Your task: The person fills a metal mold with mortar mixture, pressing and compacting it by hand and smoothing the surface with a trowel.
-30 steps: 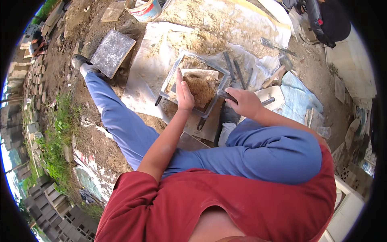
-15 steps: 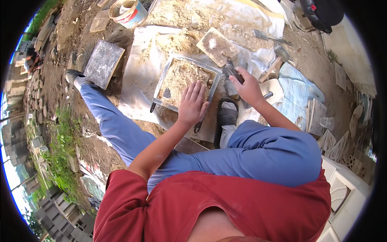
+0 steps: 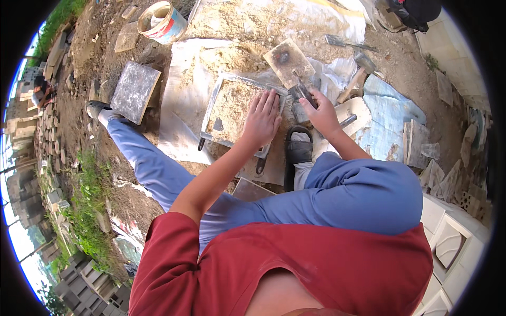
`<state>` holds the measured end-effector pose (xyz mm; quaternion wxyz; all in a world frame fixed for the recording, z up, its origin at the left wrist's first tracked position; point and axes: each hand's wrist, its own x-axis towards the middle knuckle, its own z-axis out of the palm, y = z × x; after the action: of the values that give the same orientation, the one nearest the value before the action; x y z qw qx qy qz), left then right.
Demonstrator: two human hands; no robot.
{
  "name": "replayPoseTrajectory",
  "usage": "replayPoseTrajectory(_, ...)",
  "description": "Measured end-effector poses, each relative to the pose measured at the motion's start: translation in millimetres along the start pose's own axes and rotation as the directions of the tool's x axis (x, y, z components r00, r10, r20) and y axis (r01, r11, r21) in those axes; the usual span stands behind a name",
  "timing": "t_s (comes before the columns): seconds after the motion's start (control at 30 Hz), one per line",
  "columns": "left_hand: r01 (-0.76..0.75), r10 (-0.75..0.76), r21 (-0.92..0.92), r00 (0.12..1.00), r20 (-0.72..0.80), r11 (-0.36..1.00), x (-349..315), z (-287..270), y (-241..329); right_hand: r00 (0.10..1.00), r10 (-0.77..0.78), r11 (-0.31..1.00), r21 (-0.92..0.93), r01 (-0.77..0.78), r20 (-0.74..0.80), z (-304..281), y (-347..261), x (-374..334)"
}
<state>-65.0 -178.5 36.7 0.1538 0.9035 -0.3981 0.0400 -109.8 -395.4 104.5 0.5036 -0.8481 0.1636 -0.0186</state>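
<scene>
My left hand (image 3: 262, 118) lies flat, fingers stretched out, on the sandy, crumbly mix (image 3: 235, 108) in a shallow rectangular frame (image 3: 211, 113). Its fingertips reach the frame's far right edge. My right hand (image 3: 321, 114) is closed round a dark-handled tool (image 3: 301, 91) just right of the frame; the hand hides part of it, so its exact kind is unclear. Beyond the tool's tip lies a square tan board (image 3: 291, 60) with a dark round patch. Dark handles stick out from the frame's near side, one of them (image 3: 260, 166) close below my left wrist.
A hammer (image 3: 363, 62) and a flat dark tool (image 3: 348, 43) lie at the upper right, near blue sheeting (image 3: 390, 108). Far left are a bucket (image 3: 167, 29) and a dark slab (image 3: 135, 90). My sandalled foot (image 3: 299, 147) stands beside the frame. Another person (image 3: 42, 94) sits far left.
My left hand has slid right and away from me over the mix, toward the frame's far right edge. The patch on the tan board looked white and now looks dark.
</scene>
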Motion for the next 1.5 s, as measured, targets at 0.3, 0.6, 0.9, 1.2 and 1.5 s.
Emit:
replayPoseTrajectory(0.3, 0.052, -0.051, -0.034, 0.998, 0.034, 0.998, -19.4, -17.3, 14.9, 0.999, -0.037, 0.999, -0.025, 0.037, 0.017, 7.1, 19.5, -5.7)
replayPoseTrajectory(0.6, 0.044, -0.046, -0.062, 0.998, -0.044, 0.997, 3.7, -1.2, -4.6, 0.998, 0.06, 0.998, 0.005, -0.06, 0.005, 3.7, 23.0, -3.7)
replayPoseTrajectory(0.9, 0.036, -0.035, -0.041, 0.999, 0.037, 0.998, -35.7, -13.9, 2.4, 0.999, 0.037, 0.998, 0.048, -0.039, 0.035, 3.4, 24.3, -4.9)
replayPoseTrajectory(1.2, 0.065, -0.065, -0.006, 0.997, 0.034, 0.998, -22.3, -16.7, 9.2, 0.999, 0.024, 1.0, 0.011, -0.024, 0.049, 10.7, 24.2, -5.9)
replayPoseTrajectory(1.5, 0.015, -0.005, -0.047, 0.977, 0.211, 0.999, -94.4, -40.8, 8.3, 0.997, 0.075, 0.997, -0.01, -0.075, 0.032, 3.1, 42.7, -6.5)
